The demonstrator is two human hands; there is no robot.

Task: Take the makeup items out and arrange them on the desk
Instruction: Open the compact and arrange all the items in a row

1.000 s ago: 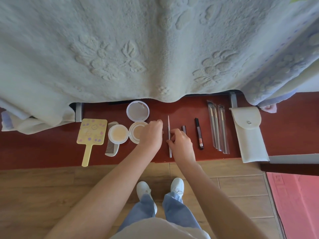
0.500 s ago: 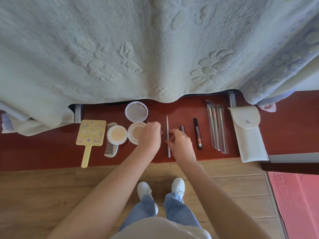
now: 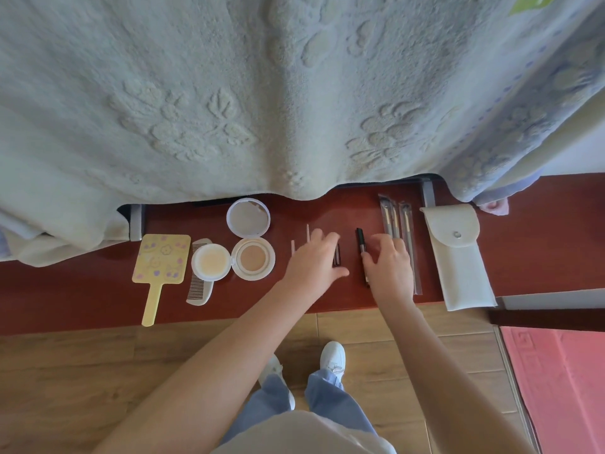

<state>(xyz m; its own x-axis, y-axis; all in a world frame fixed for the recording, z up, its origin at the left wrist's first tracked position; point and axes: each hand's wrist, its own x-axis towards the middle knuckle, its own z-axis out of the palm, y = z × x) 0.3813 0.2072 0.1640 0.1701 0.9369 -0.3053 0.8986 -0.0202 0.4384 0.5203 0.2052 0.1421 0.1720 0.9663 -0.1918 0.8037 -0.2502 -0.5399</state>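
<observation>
Makeup items (image 3: 252, 259) lie in one neat row.

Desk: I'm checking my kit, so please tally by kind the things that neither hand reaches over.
Hand mirror: 1
Comb: 1
Round pad: 1
Open compact: 1
Pouch: 1
Total: 5

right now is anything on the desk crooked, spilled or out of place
Mostly a tidy row. Two things stand out: the white comb lies partly under the round puff lid, and the white pouch overhangs the desk's front edge. Nothing looks spilled or broken.
</observation>
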